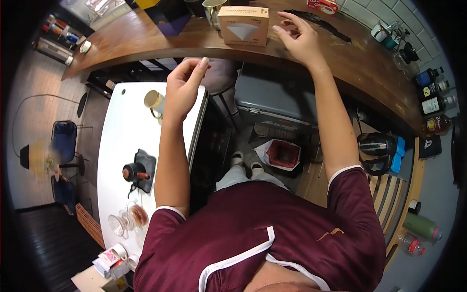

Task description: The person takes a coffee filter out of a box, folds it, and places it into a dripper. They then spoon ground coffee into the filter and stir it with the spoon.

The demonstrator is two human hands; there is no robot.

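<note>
white bench at the left and, ahead, a dark wooden bench, where a paper filter box is set just beside the right hand.
on the white bench a mug with a gold handle is seen near the left hand. that hand is raised, its fingers curled in and its thumb held close to the forefinger; whether anything thin is pinched there cannot be told. over the wooden bench the right hand is held loosely spread, thumb apart from fingers, with nothing seen in it. the box is judged light, of thin, fairly stiff card, not slippery but easily dented; it is best taken lightly by its two short side walls, with the top left unpressed. behind its left end a metal cup is seen.
</note>
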